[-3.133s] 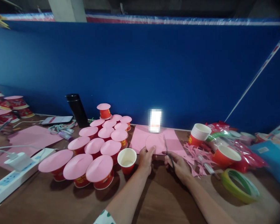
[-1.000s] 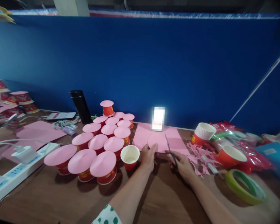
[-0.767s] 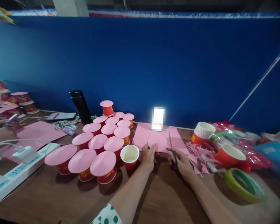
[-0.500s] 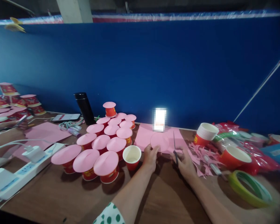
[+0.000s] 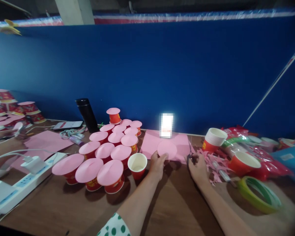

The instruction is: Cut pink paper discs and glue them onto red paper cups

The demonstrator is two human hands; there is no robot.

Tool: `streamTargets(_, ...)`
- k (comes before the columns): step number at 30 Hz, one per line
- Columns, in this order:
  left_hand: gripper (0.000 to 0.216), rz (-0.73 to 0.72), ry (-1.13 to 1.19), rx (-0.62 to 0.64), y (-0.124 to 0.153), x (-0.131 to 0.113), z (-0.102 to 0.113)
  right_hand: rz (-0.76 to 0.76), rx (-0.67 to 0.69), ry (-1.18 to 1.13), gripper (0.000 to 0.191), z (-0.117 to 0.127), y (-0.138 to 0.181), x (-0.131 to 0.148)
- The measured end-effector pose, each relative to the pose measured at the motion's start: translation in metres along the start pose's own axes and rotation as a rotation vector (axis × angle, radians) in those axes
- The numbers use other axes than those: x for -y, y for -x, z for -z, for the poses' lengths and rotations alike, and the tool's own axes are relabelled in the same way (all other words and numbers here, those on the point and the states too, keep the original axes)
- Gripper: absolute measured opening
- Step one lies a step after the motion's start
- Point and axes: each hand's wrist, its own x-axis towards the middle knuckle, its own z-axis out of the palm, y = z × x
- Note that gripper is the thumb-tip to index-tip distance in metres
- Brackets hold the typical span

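Observation:
My left hand [image 5: 159, 164] is closed on the near edge of a pink paper circle [image 5: 167, 148], held over a larger pink sheet [image 5: 149, 141]. My right hand [image 5: 198, 167] grips a pair of scissors [image 5: 190, 151] by the handles, with the blades pointing away from me at the right side of the sheet. Left of my left hand stands an upright paper cup [image 5: 137, 166], red outside and white inside. Beside it, several upturned red cups carry pink paper discs [image 5: 110, 172] on top. Pink paper scraps [image 5: 217, 170] lie just right of my right hand.
A bright phone screen [image 5: 167, 126] stands behind the sheet. To the right are stacked cups [image 5: 215, 137], a plastic bag [image 5: 269, 164] and tape rolls [image 5: 258, 196]. At left are a black flask [image 5: 86, 114], a power strip [image 5: 27, 180] and another person's hand [image 5: 11, 146].
My right hand has moved to the right with the scissors, away from the circle. My left hand still holds the circle. The view has shifted slightly.

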Motion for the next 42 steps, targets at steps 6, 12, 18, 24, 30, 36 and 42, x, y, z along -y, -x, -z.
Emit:
streamTargets(6,0.027,-0.011,0.030,0.008,0.002,-0.002,0.000,0.016,0.011,-0.070,0.035,-0.003,-0.003,-0.009)
streamTargets(12,0.026,-0.035,0.075,0.006,0.002,-0.003,-0.001,0.035,-0.053,-0.138,0.036,-0.003,-0.006,-0.008)
streamTargets(18,0.024,-0.061,0.068,-0.072,0.002,-0.005,-0.004,0.080,-0.020,-0.199,0.041,0.001,-0.004,-0.002)
streamTargets(24,0.029,-0.041,0.056,-0.044,0.002,-0.004,-0.002,0.091,0.073,-0.001,0.039,0.004,-0.001,-0.004)
streamTargets(30,0.028,-0.018,-0.017,-0.034,-0.004,0.006,0.005,0.079,0.166,0.276,0.033,0.005,0.000,-0.003)
streamTargets(36,0.024,-0.040,-0.058,-0.028,-0.004,0.007,0.005,0.187,0.205,0.466,0.040,0.003,0.002,-0.004)
streamTargets(42,0.028,-0.010,0.022,0.048,0.000,0.002,0.000,0.252,0.155,0.476,0.048,-0.001,-0.002,-0.014)
